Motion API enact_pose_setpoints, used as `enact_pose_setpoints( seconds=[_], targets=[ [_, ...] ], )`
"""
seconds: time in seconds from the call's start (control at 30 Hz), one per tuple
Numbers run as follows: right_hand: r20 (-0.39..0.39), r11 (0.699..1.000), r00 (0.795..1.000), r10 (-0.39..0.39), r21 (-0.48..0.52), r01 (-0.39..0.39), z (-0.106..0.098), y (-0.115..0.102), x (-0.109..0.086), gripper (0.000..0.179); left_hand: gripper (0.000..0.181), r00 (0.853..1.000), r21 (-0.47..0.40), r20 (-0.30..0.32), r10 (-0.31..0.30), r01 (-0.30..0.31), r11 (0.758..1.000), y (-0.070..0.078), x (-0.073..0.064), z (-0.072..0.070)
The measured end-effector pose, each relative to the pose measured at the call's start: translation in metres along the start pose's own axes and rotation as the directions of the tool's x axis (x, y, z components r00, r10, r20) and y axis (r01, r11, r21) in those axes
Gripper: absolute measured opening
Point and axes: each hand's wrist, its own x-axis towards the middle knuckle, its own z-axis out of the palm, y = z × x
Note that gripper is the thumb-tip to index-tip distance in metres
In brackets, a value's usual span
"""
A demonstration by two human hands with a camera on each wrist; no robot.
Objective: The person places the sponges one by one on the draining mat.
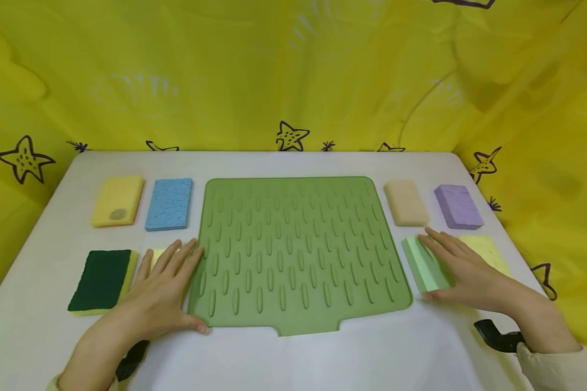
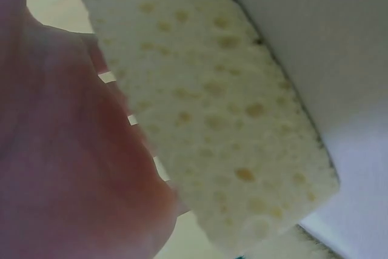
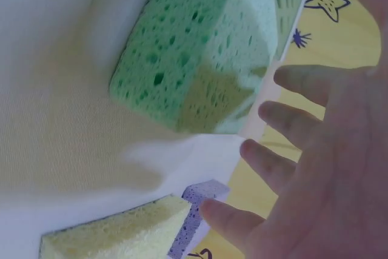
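Note:
My left hand (image 1: 158, 293) is spread above a pale yellow sponge (image 1: 163, 254) at the left edge of the green ridged mat (image 1: 298, 255). Most of that sponge is covered by the hand, but its porous side (image 2: 206, 107) fills much of the left wrist view. Whether the fingers touch it is unclear. On the other side, my right hand (image 1: 469, 274) hovers over a mint green sponge (image 1: 423, 266), its thumb near the front corner. Straight, separated fingers (image 3: 303, 86) show beyond that sponge in the right wrist view, with nothing gripped.
On the left lie a yellow sponge (image 1: 118, 201), a blue sponge (image 1: 169, 203) and a dark green scouring sponge (image 1: 102, 281). Right of the mat sit a beige sponge (image 1: 406, 202), a purple sponge (image 1: 459, 206) and another pale yellow sponge (image 1: 486, 252). A yellow curtain (image 1: 225, 76) surrounds the white table.

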Motion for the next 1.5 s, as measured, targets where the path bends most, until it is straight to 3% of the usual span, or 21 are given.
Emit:
enact_pose_setpoints(
  seconds=[0.2, 0.53, 0.97, 1.3, 1.5],
  targets=[
    [0.063, 1.000, 0.998, -0.008, 0.004, 0.008, 0.001, 0.007, 0.000, 0.116, 0.143, 1.000, 0.010, 0.005, -0.004, 0.004, 1.000, 0.001, 0.001, 0.000],
    [0.023, 0.993, 0.996, -0.087, -0.080, 0.089, 0.004, 0.014, 0.003, 0.118, 0.148, 1.000, 0.045, 0.002, -0.027, 0.027, 0.999, 0.001, 0.001, -0.002],
    [-0.003, 0.994, 0.995, -0.105, -0.031, 0.105, 0.006, 0.012, 0.006, 0.117, 0.147, 0.999, 0.083, 0.014, -0.029, 0.028, 0.996, 0.001, 0.001, -0.003],
    [-0.069, 0.990, 0.988, -0.136, -0.057, 0.132, -0.002, 0.002, 0.010, 0.115, 0.147, 0.999, 0.082, 0.026, -0.033, 0.031, 0.996, 0.002, 0.002, -0.003],
    [-0.087, 0.989, 0.985, -0.150, -0.028, 0.148, -0.006, -0.016, 0.014, 0.111, 0.147, 0.999, 0.083, 0.024, -0.037, 0.035, 0.996, 0.002, 0.002, -0.002]
  ],
)
